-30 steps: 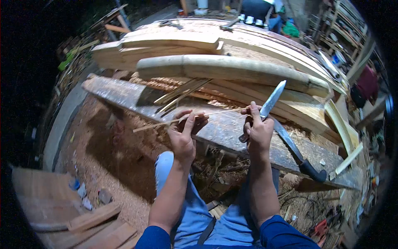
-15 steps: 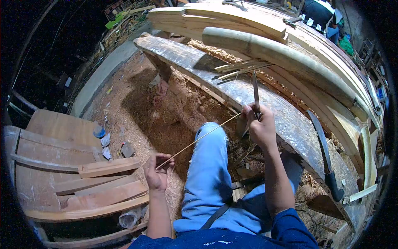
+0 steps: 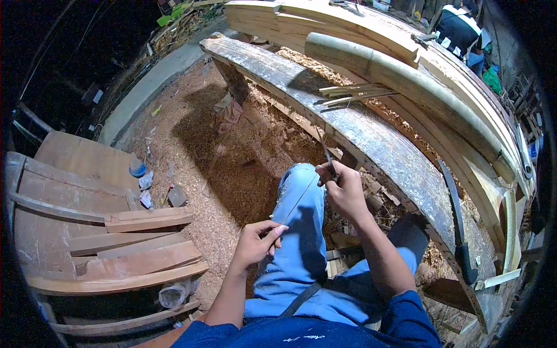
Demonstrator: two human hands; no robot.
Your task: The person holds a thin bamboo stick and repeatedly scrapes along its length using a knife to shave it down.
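My left hand [image 3: 257, 243] pinches the lower end of a thin strip [image 3: 297, 207] above my thigh. The strip slants up to my right hand [image 3: 343, 188], which is closed around a knife [image 3: 328, 155] with its blade pointing up and away. The strip's upper end meets the fingers of my right hand; the exact contact with the knife is too small to tell. Beyond my hands, several split strips [image 3: 357, 93] lie on the worn plank bench [image 3: 371, 136]. A large blade with a black handle [image 3: 466, 261] rests on the bench's right part.
A thick bamboo pole [image 3: 406, 81] and long boards [image 3: 342, 29] lie behind the bench. A wooden frame with loose slats [image 3: 139, 264] stands at the lower left. Shavings cover the ground [image 3: 191, 203]. Another person [image 3: 458, 29] is at the upper right.
The view has swung left and down. My hands have moved from above the bench to over my lap. My left hand's fingers have closed further, and the knife blade has turned away.
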